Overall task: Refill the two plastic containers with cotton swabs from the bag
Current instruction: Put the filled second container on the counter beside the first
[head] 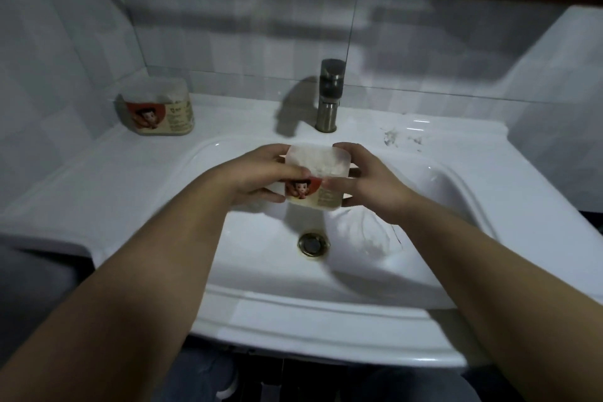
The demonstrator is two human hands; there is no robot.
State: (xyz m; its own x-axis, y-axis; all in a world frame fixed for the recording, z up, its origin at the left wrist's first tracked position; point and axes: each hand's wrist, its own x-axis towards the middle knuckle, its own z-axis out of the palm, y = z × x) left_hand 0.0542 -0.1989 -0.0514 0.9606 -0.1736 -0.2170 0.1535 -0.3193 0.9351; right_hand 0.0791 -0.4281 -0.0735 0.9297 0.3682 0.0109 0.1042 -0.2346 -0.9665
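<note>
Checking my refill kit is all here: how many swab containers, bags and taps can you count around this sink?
Plastic containers: 2, the held container and the ledge container
Clear bag: 1, lying in the basin
Tap: 1
Total: 4

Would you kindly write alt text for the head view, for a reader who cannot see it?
The left hand and right hand grip a plastic container with a cartoon label above a sink. A matching container stands on the counter at back left; a clear bag lies in the basin beside the drain.
</note>
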